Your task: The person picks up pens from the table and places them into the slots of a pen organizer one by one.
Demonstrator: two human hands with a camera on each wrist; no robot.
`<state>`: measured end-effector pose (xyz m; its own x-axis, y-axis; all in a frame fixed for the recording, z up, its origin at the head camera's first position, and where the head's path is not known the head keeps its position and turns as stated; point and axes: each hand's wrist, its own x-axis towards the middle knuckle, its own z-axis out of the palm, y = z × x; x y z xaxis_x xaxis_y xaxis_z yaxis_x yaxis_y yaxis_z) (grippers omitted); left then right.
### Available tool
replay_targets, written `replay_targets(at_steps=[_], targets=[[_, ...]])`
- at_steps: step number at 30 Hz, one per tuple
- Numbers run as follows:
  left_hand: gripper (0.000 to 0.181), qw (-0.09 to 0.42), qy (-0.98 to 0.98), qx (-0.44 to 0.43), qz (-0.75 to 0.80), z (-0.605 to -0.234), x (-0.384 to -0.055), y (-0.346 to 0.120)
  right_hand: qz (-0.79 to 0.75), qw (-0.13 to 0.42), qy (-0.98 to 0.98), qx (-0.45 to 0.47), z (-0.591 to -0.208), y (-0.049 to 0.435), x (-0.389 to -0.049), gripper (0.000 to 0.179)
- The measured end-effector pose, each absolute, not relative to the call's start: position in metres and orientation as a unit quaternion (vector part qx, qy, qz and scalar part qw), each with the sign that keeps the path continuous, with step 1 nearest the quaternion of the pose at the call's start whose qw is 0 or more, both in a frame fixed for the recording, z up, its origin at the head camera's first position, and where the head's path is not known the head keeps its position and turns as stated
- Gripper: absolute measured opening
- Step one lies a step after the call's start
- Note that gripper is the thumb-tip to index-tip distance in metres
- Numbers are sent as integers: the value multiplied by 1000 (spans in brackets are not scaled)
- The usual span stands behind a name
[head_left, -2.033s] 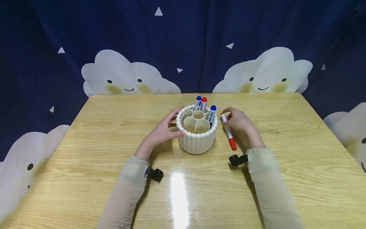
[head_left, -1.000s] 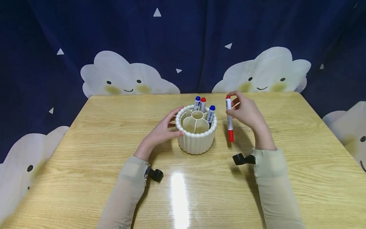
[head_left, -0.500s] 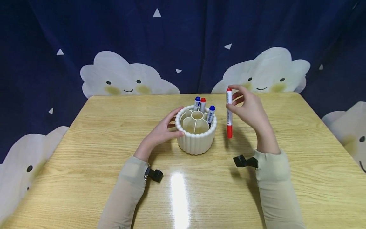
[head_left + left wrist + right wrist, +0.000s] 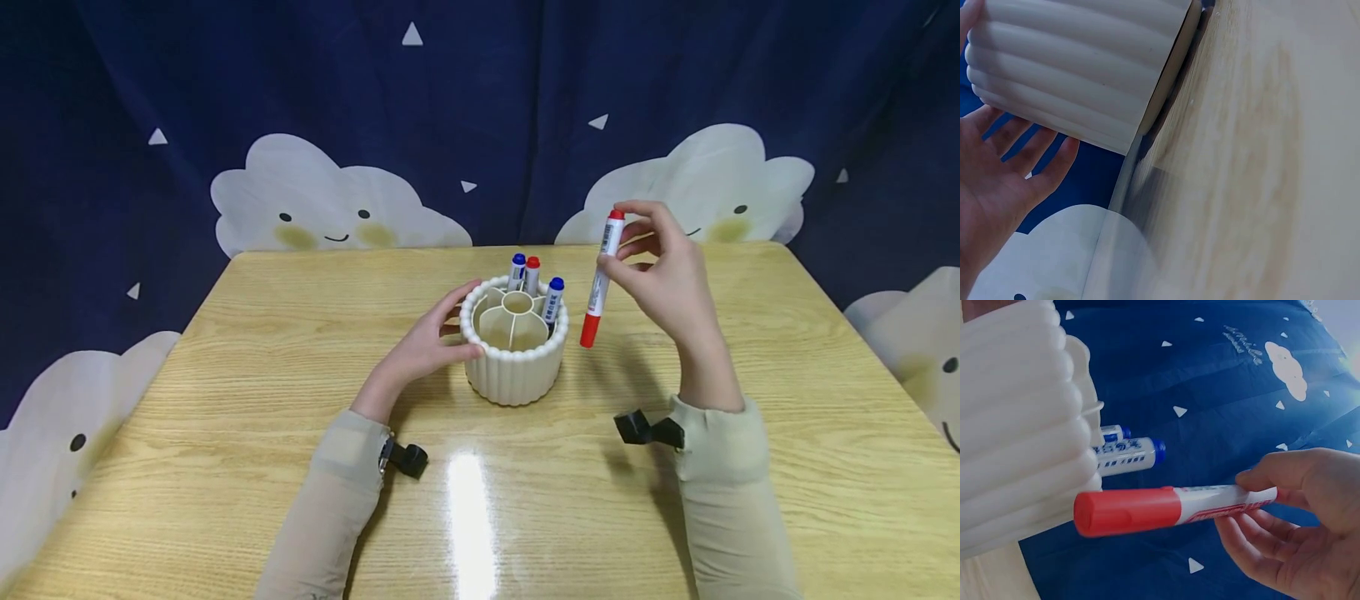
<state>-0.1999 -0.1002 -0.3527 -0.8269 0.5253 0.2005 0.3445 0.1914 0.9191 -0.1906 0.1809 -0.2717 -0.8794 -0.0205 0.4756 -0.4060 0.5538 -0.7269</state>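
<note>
A cream pen holder (image 4: 516, 379) with ribbed walls, a beaded rim and inner compartments stands upright on the table. My left hand (image 4: 420, 343) grips its left side, thumb at the front of the rim and fingers toward the back. Two blue-capped markers, one at the right (image 4: 552, 302) and one at the back (image 4: 517, 271), stand in it beside a red-capped marker (image 4: 532, 279). My right hand (image 4: 667, 279) pinches another red marker (image 4: 598, 287) in the air right of the holder. Its large red cap (image 4: 1125, 511) points down, tilted toward the holder.
The wooden table (image 4: 300, 333) extends around the holder, with a bright reflection at the front. Behind it hangs a dark blue curtain (image 4: 480, 100) with printed clouds. Black wrist cameras, left (image 4: 408, 458) and right (image 4: 637, 427), jut inward from the sleeves.
My right hand has lifted the red marker off the table, turned it upright, then raised it and tilted its lower cap toward the holder. The left hand and pen holder have stayed in place.
</note>
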Motion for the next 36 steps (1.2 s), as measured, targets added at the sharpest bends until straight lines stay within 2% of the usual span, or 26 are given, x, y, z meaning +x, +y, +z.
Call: replay_targets(at_steps=[7, 14, 18, 36], targets=[[85, 82, 769, 278, 570, -353, -200, -100, 504, 229, -822, 133, -266, 177, -184, 53], [87, 66, 770, 286, 567, -372, -213, -104, 536, 253, -790, 159, -260, 167, -179, 52], [85, 79, 767, 281, 571, -357, -203, -102, 556, 260, -769, 178, -260, 161, -177, 50], [83, 82, 769, 278, 570, -352, -199, -100, 532, 223, -790, 209, -268, 145, -176, 38]])
